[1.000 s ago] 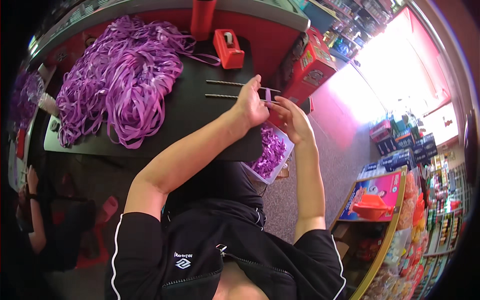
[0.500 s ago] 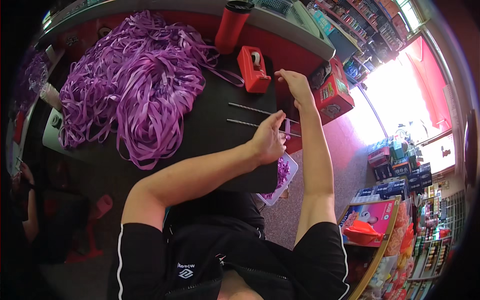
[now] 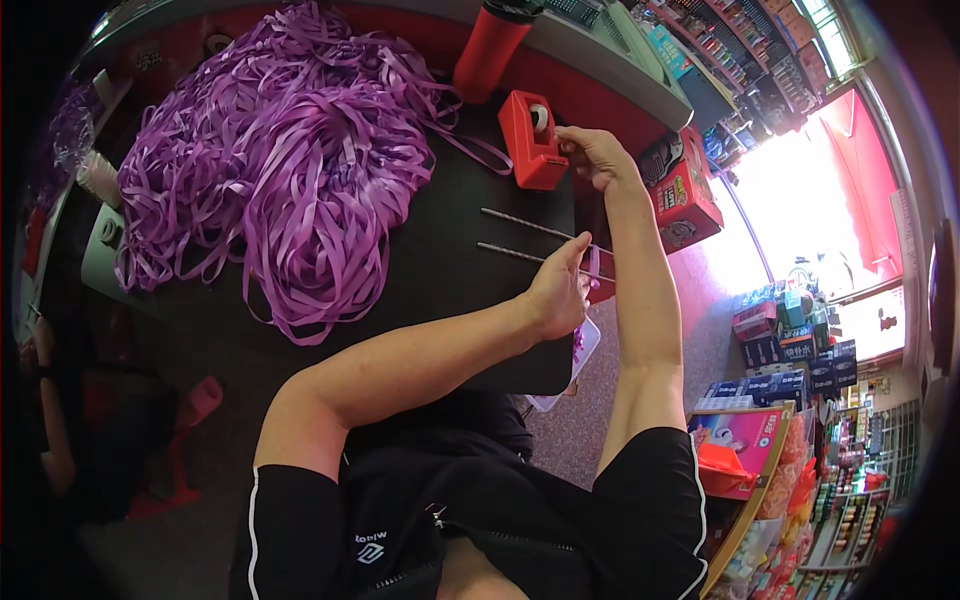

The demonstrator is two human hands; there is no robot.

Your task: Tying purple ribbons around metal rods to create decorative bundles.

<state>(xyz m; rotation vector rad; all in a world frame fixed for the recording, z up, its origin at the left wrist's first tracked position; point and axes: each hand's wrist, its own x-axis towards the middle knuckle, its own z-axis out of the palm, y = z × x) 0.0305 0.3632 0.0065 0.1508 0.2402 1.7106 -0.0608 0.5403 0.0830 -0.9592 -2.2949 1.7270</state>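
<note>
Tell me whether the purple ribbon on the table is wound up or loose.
Loose: the purple ribbon lies in a tangled, spread-out heap on the dark table.

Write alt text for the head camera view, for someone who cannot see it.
Seen from above, a person's right hand reaches to a red plastic tape dispenser on a black table, while the left hand pinches a small purple ribbon piece near two thin metal rods. A big heap of purple ribbon fills the table's left.

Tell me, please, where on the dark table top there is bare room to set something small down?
The widest bare patch of the table lies between the purple ribbon heap and the two thin rods, reaching toward the near edge under the left forearm. The far right corner is crowded: red tape dispenser, red bottle and right hand. The ribbon covers the left half.
</note>
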